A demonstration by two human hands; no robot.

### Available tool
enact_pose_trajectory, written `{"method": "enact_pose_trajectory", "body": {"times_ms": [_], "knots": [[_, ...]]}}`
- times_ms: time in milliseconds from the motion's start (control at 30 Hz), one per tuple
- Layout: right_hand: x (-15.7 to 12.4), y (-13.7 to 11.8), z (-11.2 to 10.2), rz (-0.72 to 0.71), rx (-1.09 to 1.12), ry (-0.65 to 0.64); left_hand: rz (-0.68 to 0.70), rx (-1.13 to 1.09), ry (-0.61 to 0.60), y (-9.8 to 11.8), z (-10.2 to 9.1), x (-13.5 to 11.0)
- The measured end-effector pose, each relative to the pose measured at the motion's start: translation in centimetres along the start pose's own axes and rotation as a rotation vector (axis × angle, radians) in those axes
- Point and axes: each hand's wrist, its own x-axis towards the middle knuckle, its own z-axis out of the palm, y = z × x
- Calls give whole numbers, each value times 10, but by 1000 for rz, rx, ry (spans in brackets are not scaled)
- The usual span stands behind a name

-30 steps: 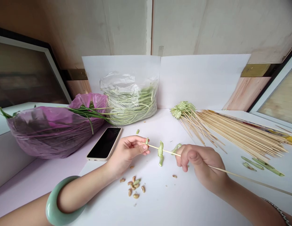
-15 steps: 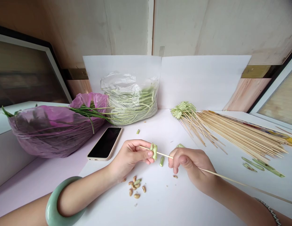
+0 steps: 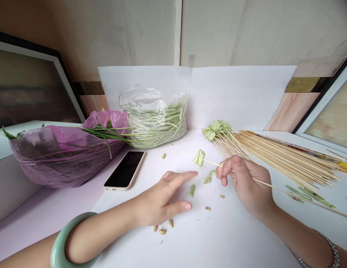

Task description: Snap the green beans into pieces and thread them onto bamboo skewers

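Note:
My right hand [image 3: 244,182] is closed around a thin wooden skewer [image 3: 274,187], whose pointed end slants up to the left. Short green bean pieces [image 3: 199,158] are threaded near that tip. My left hand [image 3: 170,197] holds nothing; its index finger and thumb are spread apart above the white tabletop. Just right of the left fingers lies a loose bean piece [image 3: 192,191]. More cut bean pieces [image 3: 209,177] rest close to my right fingertips. Several tan beans [image 3: 162,231] lie below my left hand, which hides part of their pile.
At the back left are a purple bag of green stalks [image 3: 64,156] and a clear bag of long beans [image 3: 156,123]. A phone [image 3: 125,169] lies before them. Bean-topped skewers [image 3: 218,130], plain skewers [image 3: 285,160] and bean pods [image 3: 310,195] are on the right.
My left hand has let go of the skewered bean pieces and opened, moving slightly down and right. My right hand has carried the skewer up and to the right, uncovering loose bean pieces.

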Motion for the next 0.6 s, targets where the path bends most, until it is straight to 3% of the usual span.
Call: {"method": "enact_pose_trajectory", "body": {"times_ms": [100, 233, 367, 433, 600], "knots": [[0, -1, 2, -18, -24, -37, 144, 181, -145, 2, -3, -3], [-3, -2, 4, -81, -105, -78, 185, 256, -130, 2, -5, -1], [-4, -2, 2, -120, -152, -96, 146, 187, -136, 5, -5, 3], [-4, -2, 1, -126, -170, -95, 97, 106, -80, 3, -3, 4], [-4, -2, -1, -135, -204, -94, -157, -212, 235, -9, 1, 7]]}}
